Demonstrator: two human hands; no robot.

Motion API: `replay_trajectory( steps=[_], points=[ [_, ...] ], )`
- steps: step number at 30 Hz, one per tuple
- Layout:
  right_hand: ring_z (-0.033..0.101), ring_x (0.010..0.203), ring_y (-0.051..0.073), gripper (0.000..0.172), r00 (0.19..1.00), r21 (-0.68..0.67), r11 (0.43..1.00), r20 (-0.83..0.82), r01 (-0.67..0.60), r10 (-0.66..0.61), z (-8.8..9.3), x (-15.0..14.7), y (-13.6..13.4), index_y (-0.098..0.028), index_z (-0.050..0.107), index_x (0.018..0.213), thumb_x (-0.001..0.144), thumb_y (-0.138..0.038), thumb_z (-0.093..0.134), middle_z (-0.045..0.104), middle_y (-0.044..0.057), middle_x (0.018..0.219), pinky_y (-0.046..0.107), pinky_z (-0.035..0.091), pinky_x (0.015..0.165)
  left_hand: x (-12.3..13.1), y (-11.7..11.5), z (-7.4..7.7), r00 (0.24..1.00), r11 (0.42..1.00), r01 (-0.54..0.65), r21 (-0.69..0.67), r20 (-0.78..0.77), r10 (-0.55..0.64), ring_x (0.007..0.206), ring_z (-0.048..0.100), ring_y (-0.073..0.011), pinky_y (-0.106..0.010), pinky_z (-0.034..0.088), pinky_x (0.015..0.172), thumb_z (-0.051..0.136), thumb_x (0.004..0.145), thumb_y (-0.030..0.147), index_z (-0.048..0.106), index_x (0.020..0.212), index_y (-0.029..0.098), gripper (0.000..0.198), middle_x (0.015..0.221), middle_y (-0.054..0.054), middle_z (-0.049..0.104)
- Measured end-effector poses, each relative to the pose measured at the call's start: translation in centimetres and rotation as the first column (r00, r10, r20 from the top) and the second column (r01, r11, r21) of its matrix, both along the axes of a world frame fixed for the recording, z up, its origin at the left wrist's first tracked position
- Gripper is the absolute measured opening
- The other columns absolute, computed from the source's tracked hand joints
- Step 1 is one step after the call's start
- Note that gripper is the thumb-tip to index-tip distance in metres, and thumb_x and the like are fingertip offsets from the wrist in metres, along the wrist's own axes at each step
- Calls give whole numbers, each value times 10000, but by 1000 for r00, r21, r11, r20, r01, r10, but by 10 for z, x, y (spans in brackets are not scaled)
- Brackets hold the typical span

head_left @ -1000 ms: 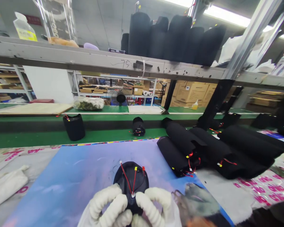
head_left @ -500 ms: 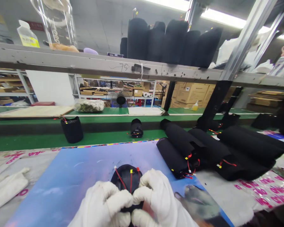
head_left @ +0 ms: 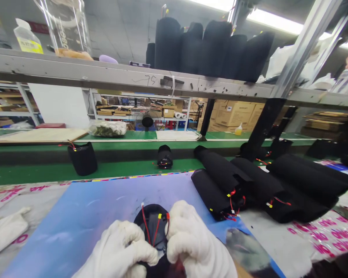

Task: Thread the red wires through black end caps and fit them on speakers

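Both my hands wear white gloves and close on a black fabric-covered cylinder (head_left: 154, 217) low in the middle of the view. Red wires with white, yellow and red connectors stick up from its dark end. My left hand (head_left: 123, 247) pinches its near left edge with thumb and forefinger. On the right side, my right hand (head_left: 191, 241) has its fingers curled against the edge, close to the red connector. The gloves cover much of the near part of the cylinder.
Several black cylinders (head_left: 220, 170) with red wires lie in a pile at right. A single black cylinder (head_left: 83, 159) stands at back left, and a smaller one (head_left: 165, 157) lies at back centre. A metal shelf (head_left: 113, 73) crosses above; a white glove (head_left: 7, 229) lies at left.
My hands have moved slightly apart. The right hand has turned and risen a little, and more of the cylinder's dark end shows between them.
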State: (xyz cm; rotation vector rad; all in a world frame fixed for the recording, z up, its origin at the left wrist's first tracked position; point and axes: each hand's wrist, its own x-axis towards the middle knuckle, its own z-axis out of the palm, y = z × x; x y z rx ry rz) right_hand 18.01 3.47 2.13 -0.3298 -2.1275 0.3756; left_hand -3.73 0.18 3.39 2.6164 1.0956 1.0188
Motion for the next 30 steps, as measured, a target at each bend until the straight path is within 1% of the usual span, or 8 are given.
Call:
replay_trajectory(
  steps=[2,6,11,16,18,22,27,30],
  points=[
    [549,708,176,240,996,-55,996,47,-70,73,4,-7,5,-244,495,664,896,-284,539,540,-17,641,344,454,732,5,5,6,989,909,-43,-414,114,99,502,547,-90,-195,364,495,530,706,115,585,555,219,192,588,38,543],
    [543,673,175,291,978,-412,889,-130,-203,163,5,-9,14,-245,448,627,847,-388,573,540,3,678,309,462,630,12,14,16,926,414,1,-910,157,342,374,402,-62,-178,249,402,610,616,222,441,423,187,259,406,56,375],
    [536,684,145,206,869,-519,766,-485,-379,101,3,7,23,-217,434,642,718,-225,624,576,-8,757,284,450,659,9,16,3,811,549,230,-803,471,348,343,408,-54,-147,220,366,661,614,130,505,463,199,228,413,73,414],
    [561,711,155,193,904,-389,883,-418,-265,87,6,6,16,-225,545,662,832,-240,635,599,-13,721,295,443,681,5,20,-19,786,455,332,-826,509,351,305,416,-56,-132,185,334,651,643,107,401,480,202,313,405,88,345],
    [557,670,149,295,982,-129,987,-175,-95,71,10,-1,10,-228,528,697,959,-359,498,594,-17,682,311,424,676,0,20,-22,819,565,323,-760,523,236,336,422,-64,-143,217,325,652,675,114,444,488,201,293,441,70,387],
    [568,649,128,283,994,272,959,52,80,-98,19,-10,0,-234,467,783,1011,-346,342,613,-28,701,300,387,648,-6,8,-17,795,886,235,-399,603,60,719,611,-135,-221,510,647,769,760,244,695,838,302,122,779,28,619],
    [663,787,125,62,982,107,976,-55,188,-183,23,-8,-6,-240,509,909,896,-201,556,661,9,883,282,498,743,6,-3,-29,706,972,118,-205,705,63,809,611,-119,-230,507,879,742,786,524,562,1230,416,491,1053,65,665],
    [654,719,147,118,956,413,873,21,259,-294,29,-5,-11,-234,535,854,904,-128,517,700,17,825,286,472,616,6,-2,-46,703,997,4,-71,709,47,1140,575,-180,-299,405,1097,739,812,470,562,1256,407,482,1250,42,618]
  ],
)
